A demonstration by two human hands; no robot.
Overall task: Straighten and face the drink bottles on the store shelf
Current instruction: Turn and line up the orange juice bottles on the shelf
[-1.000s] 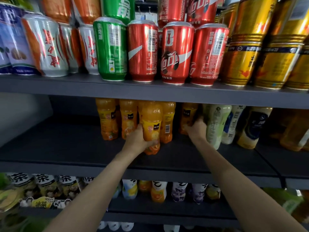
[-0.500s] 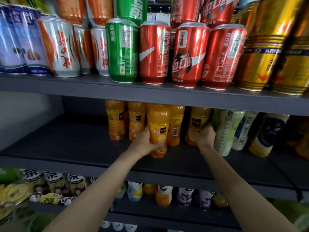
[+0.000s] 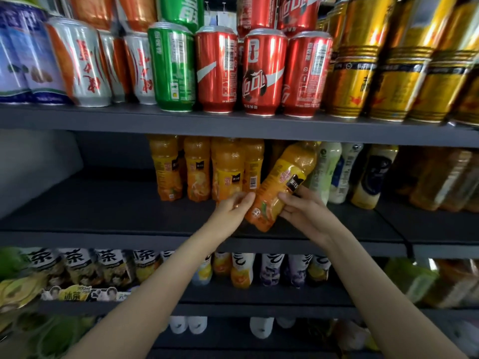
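Observation:
A tilted orange juice bottle [image 3: 281, 185] leans with its top to the right, its base lifted near the front of the middle shelf [image 3: 103, 211]. My right hand [image 3: 302, 211] grips its lower right side. My left hand [image 3: 233, 207] touches its lower left side with curled fingers. Behind them several orange juice bottles [image 3: 204, 169] stand upright in a row, one showing its barcode. The bottle caps are hidden behind the shelf above.
Pale milky drink bottles [image 3: 334, 172] and amber bottles [image 3: 440, 177] stand to the right on the same shelf. Red, green, white and gold cans [image 3: 261, 73] fill the shelf above. Tea bottles [image 3: 80, 270] line the shelf below. The middle shelf's left part holds nothing.
My right hand has pulled an orange bottle forward from the back and tilted it. My left hand has let go of the front bottle and moved to the tilted one.

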